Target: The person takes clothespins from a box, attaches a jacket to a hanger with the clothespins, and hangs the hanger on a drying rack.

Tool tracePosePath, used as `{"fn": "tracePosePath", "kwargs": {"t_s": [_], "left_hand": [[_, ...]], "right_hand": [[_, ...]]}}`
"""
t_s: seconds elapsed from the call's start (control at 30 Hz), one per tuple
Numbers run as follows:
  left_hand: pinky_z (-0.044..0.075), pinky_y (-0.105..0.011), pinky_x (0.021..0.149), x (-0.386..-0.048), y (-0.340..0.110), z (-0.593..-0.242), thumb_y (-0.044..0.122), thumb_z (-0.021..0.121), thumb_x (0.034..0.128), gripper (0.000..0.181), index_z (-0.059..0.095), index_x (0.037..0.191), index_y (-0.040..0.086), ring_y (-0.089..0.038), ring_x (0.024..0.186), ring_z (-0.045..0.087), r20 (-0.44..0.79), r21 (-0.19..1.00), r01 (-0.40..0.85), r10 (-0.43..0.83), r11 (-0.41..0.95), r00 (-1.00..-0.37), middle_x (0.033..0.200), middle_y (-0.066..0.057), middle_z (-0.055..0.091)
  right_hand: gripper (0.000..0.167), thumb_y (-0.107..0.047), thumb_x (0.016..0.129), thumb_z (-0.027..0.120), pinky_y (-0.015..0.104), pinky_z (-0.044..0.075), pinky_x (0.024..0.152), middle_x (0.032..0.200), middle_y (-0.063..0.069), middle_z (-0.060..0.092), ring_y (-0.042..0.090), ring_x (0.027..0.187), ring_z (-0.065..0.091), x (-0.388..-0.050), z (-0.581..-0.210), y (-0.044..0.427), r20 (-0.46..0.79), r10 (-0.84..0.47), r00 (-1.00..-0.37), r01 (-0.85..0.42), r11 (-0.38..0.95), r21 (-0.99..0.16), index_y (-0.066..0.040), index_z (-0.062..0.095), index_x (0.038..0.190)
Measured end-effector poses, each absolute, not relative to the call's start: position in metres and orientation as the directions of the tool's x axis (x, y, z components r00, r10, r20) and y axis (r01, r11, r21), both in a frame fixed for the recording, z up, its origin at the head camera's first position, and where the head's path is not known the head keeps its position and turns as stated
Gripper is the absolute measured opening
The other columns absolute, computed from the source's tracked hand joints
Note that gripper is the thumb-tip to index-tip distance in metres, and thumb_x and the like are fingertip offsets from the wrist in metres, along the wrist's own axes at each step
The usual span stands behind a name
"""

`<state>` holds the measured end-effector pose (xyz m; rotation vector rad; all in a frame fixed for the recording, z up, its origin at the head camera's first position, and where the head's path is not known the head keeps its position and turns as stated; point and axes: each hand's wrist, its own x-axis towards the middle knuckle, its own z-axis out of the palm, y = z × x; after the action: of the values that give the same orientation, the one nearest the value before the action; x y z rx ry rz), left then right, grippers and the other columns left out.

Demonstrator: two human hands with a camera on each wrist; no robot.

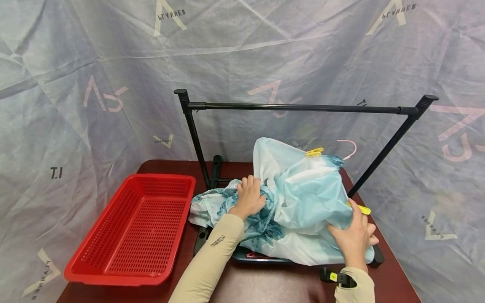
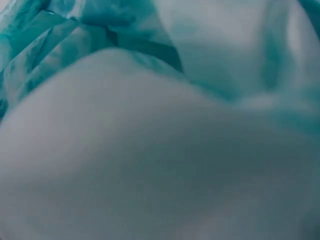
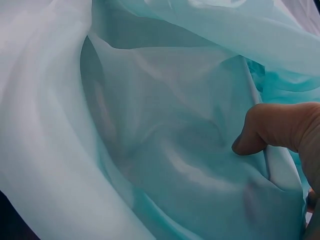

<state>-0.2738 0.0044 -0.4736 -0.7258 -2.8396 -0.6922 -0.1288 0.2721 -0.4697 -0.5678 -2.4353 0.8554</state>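
Note:
A thin light blue and white cloth [image 1: 310, 202] with darker blue patches lies bunched up beneath both hands; its exact kind of garment cannot be told. My left hand [image 1: 248, 198] grips the darker folds at its left part, fingers bent into the fabric. At the right edge, my right hand [image 1: 354, 235] pinches the cloth, and the right wrist view shows its thumb [image 3: 255, 132] pressed on the fabric's edge. One yellow clothespin [image 1: 314, 152] clips the upper edge, and another yellow clothespin [image 1: 363, 209] sits beside the right fingers. Behind the cloth rises a pink hanger hook [image 1: 350, 147].
A black garment rack [image 1: 303, 108] spans the table behind the cloth. To the left stands a red perforated basket [image 1: 185, 198]. A dark tray [image 1: 261, 260] with red items peeks out under the cloth. The reddish table [image 1: 257, 282] meets a grey fabric backdrop.

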Motion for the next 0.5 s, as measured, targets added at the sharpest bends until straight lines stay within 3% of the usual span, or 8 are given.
{"fn": "tracePosePath", "kwargs": {"t_s": [0.5], "left_hand": [[0.012, -0.041, 0.073, -0.273, -0.019, -0.490, 0.018, 0.054, 0.0948, 0.020, 0.036, 0.091, 0.011, -0.027, 0.087, 0.023, 0.246, 0.426, 0.465, 0.395, 0.776, -0.885, 0.095, -0.007, 0.027]], "right_hand": [[0.098, -0.015, 0.064, 0.087, 0.068, 0.015, 0.078, 0.120, 0.030, 0.048, 0.050, 0.095, 0.035, -0.132, -0.472, 0.269, 0.383, 0.475, -0.792, 0.161, 0.768, -0.620, -0.021, 0.040, 0.150]]}}
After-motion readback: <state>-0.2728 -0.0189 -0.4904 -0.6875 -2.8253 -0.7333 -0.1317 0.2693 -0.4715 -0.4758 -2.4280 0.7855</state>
